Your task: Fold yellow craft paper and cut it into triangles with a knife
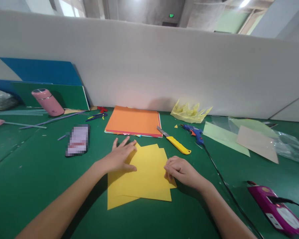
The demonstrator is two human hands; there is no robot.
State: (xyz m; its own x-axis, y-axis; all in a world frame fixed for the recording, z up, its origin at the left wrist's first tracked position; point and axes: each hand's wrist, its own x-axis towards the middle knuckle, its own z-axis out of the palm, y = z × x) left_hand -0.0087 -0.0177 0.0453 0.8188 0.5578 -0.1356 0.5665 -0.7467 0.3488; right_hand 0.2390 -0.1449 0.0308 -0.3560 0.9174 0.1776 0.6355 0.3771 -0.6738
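Note:
Several overlapping sheets of yellow paper (149, 176) lie on the green tabletop, their corners out of line. My left hand (122, 157) rests over their upper left part with fingers spread and thumb stretched out. At the right edge of the sheets, my right hand (180, 170) is closed, its fingers curled against the paper; the fingertips are partly hidden. Just beyond the sheets is a yellow utility knife (178, 144), its blade resting on a stack of coloured paper (134, 121) with orange on top.
A blue glue gun (194, 132) with a cable and a pale yellow paper crown (190, 112) are at the back right. Right front holds a magenta device (276, 209). To the left are a phone (77, 140) and pink bottle (48, 102). A white partition (139, 66) stands behind.

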